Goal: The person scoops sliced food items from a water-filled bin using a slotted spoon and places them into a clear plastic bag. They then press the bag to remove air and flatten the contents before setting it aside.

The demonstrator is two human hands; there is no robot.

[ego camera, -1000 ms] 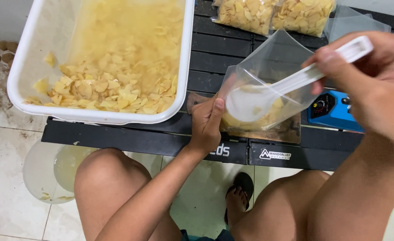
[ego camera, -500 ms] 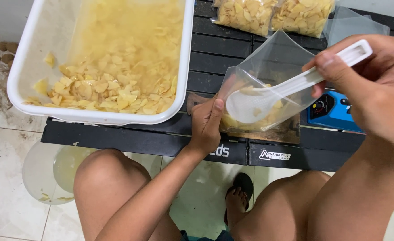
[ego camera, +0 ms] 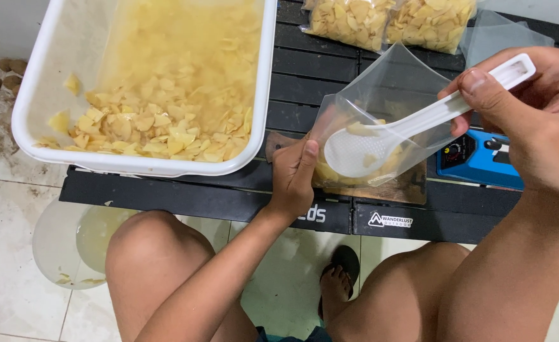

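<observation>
In the head view, the main risk is a spill at the mouth of the clear plastic bag (ego camera: 381, 120). The white plastic scoop (ego camera: 419, 123) has its bowl inside the bag's opening, and the bag is soft and held up by one side only; if the opening sags or folds, the yellow chips (ego camera: 346, 174) could slide past the rim onto the brown board (ego camera: 412, 189) under it or off the near edge of the black slatted table (ego camera: 229, 199) to the tiled floor. A hard push with the scoop could also crush the thin chips or tug the bag out of the fingers.

The left hand (ego camera: 292, 180) is closed on the bag's left edge, thumb pressed against fingers with the film pinched between them, at the near side of the table. The right hand (ego camera: 533, 107) is clamped on the far end of the scoop's handle, thumb on top and fingers curled beneath, at the right of the scene.

The bag stands just right of the white tub (ego camera: 143, 166), which holds more chips toward its near end. Two filled bags (ego camera: 387, 19) lie at the far edge, and a blue device (ego camera: 479, 158) sits at the right, partly hidden by the right hand.
</observation>
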